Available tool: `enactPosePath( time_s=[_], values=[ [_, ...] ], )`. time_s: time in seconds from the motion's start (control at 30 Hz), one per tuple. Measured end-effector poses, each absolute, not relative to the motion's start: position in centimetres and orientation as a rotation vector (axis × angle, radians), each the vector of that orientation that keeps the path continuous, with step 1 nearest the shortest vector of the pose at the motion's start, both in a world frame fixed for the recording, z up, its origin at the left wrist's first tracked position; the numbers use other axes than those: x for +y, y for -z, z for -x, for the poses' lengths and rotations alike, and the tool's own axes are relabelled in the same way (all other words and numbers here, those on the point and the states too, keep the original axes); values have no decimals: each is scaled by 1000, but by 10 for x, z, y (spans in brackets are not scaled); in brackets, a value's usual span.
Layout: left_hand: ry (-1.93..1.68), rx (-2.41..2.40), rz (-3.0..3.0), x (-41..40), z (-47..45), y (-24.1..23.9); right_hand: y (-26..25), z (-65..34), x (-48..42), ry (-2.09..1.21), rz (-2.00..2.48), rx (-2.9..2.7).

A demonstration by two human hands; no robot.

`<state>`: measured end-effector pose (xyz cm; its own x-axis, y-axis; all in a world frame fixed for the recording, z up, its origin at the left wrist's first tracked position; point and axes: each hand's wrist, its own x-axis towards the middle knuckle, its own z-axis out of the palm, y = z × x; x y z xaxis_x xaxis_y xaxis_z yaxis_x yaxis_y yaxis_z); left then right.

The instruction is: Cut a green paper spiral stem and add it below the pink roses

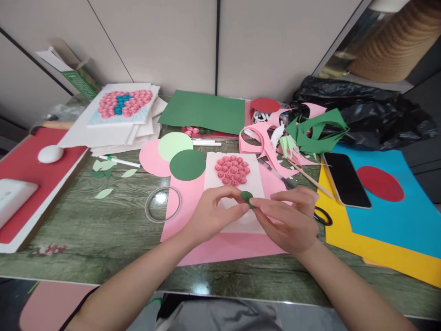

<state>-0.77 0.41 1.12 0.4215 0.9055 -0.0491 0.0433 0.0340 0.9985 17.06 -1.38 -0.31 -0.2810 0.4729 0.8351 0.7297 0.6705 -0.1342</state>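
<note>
A small rolled piece of green paper (246, 196) is pinched between my two hands, over the lower part of a white sheet (234, 219). My left hand (217, 212) grips its left side with thumb and forefinger. From the right, the fingertips of my right hand (291, 218) close on it too. Just beyond, pink rolled paper flowers (233, 170) sit clustered on the white sheet, which lies on a larger pink sheet (193, 250). A roll of clear tape (148, 209) is left of my hands, and black scissor handles (324, 216) show at the right.
Paper circles in pink (151, 158), light green and dark green (188, 165) overlap near a green sheet (206, 112). Cut scraps (263, 142) pile up at the back right. A phone (346, 179) rests on blue and yellow paper. Paper leaves (104, 193) lie at left.
</note>
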Motion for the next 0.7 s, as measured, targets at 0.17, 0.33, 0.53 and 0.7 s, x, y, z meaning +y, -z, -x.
enactPosePath(
  time_s=[0.17,0.33,0.53,0.7],
  values=[
    [-831,916,-1390,4,8,-12,3,-171,-15,337,952,-1940],
    [-840,949,-1388,4,8,-11,1,-172,-15,342,982,-1956],
    [-858,978,-1394,3,7,-9,1,-172,-16,367,939,-1943],
    [-861,994,-1421,2,6,-10,3,-172,-17,408,919,-1962]
  ],
)
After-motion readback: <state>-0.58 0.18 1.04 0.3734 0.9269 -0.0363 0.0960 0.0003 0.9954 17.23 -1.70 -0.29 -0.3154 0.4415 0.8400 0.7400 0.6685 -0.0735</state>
